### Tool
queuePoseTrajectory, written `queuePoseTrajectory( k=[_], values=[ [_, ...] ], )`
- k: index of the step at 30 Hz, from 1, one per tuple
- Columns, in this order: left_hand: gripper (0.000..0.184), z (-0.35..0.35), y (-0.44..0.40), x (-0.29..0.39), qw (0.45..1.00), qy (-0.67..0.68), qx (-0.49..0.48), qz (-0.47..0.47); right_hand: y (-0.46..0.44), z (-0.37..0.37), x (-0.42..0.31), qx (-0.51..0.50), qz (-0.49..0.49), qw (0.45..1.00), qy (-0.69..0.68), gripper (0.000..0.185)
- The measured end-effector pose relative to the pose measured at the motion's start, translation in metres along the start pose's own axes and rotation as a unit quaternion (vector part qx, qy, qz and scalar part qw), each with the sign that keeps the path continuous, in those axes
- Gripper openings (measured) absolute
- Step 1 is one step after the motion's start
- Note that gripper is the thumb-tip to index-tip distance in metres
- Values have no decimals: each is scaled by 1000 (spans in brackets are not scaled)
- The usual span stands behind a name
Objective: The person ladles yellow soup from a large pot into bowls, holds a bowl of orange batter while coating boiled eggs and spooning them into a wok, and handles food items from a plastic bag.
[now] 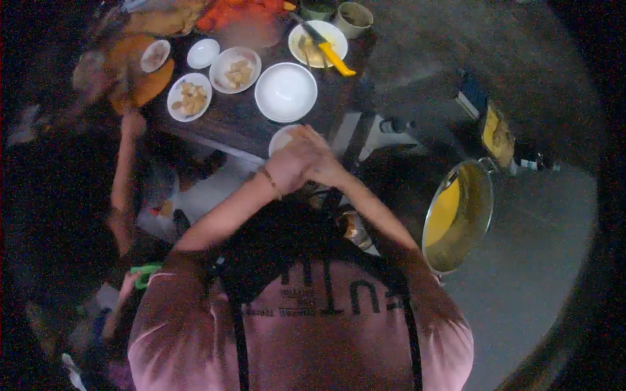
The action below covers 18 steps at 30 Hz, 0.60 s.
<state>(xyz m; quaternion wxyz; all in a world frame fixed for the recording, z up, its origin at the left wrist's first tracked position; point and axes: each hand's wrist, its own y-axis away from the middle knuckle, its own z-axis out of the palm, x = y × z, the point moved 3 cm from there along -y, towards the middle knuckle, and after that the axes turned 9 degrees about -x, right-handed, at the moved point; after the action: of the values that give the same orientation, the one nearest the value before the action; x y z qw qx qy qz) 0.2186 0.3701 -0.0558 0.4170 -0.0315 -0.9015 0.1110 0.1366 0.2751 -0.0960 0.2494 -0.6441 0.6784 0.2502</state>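
My left hand [292, 168], with a thin bracelet at the wrist, is closed and pressed against my right hand [326, 166] at the table's near edge. The right hand's fingers curl around beside the left. Whatever lies between them is hidden and blurred. Just behind my hands sits a small white dish [280, 139], partly covered by them. Beyond it stands a larger white bowl [285, 92] with nothing visible inside.
Pale chunks fill two bowls [190, 98] [235, 70] at left, near a small white dish [203, 53]. A yellow-handled knife [336, 58] rests across a plate [297, 57]. A pot with yellow contents [486, 215] stands right. Another person's arm [122, 176] reaches in at left.
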Motion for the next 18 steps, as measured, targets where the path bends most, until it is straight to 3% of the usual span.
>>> queuePoseTrajectory(
  k=[2,4,6,7,8,10,11,12,14,18],
  values=[
    [25,-32,10,6,999,33,37,-23,-10,31,25,-35,47,987,-150,56],
    [28,-41,15,-3,994,65,74,-53,-11,19,26,-46,56,986,-149,49],
    [41,-28,23,-31,958,98,45,-267,-1,4,21,-57,70,985,-145,43],
    [53,6,30,-51,978,31,72,-193,4,-3,17,-19,71,979,-191,38],
    [53,38,28,-61,977,32,74,-196,3,-8,14,19,69,969,-235,33],
    [59,86,14,-67,929,311,154,-128,0,-9,7,6,60,978,-199,26],
    [57,103,3,-66,908,366,166,-119,3,-13,7,-3,54,985,-163,20],
    [55,115,-6,-64,915,346,168,-124,3,-12,10,-4,54,985,-165,20],
    [51,130,-14,-65,939,279,157,-127,7,-10,15,-16,5,999,-39,19],
    [43,128,-9,-74,991,6,98,-95,-3,-8,15,-10,26,999,-18,20]
  ],
)
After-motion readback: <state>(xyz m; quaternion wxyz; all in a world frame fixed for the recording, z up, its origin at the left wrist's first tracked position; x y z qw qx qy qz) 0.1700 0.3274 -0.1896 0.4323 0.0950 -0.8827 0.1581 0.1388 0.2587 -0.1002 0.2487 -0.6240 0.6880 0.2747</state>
